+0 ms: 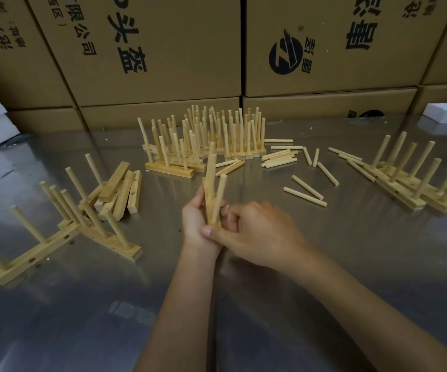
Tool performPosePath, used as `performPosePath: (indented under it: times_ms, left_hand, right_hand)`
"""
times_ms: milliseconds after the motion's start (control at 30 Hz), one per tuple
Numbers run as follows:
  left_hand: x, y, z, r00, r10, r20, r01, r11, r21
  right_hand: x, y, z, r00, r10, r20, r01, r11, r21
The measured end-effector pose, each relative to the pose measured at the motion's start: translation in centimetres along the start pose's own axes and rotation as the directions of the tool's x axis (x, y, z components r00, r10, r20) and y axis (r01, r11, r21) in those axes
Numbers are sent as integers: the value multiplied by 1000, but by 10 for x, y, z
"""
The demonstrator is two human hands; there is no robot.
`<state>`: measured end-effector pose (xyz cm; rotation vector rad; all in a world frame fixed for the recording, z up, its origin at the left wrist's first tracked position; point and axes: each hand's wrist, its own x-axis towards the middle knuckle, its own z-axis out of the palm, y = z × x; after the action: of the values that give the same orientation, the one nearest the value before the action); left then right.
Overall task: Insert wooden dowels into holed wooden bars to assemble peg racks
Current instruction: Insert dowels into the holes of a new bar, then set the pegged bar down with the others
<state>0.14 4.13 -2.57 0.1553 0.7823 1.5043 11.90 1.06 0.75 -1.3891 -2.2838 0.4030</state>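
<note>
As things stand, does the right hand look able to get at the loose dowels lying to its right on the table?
Probably yes, once freed. The loose dowels lie flat on the bare table with nothing between them and the right hand. That hand is now occupied at the bar, which the left hand holds.

pale wood dowels (pixel 305 196), black-printed brown boxes (pixel 147 49)

Stacked cardboard boxes (pixel 147 49) with black print are walling the far edge of a light-reflecting steel table (pixel 324 304).
</note>
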Motion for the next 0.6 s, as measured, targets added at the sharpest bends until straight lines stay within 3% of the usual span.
performPosePath:
  times_ms: [133,267,367,467,533,600]
  left_hand:
    - [2,1,-2,998,55,7,-56,998,33]
    - [7,5,-4,972,234,5,-234,972,31]
    - [13,0,1,931,361,-50,-340,910,238]
    - [12,-7,6,855,505,-120,-378,764,524]
    - [11,-10,7,818,563,-115,-387,688,614]
    - [11,-10,6,800,589,-116,-407,674,616]
  right_hand:
    - [1,4,12,1000,-13,-10,14,998,57]
    - [16,12,11,995,11,-95,-10,1000,16]
    - [41,22,12,998,-12,-65,4,992,-123]
    - [70,27,19,998,-52,26,57,970,-238]
    - [89,25,25,995,-54,89,76,960,-269]
    - [108,22,34,992,-37,119,69,960,-271]
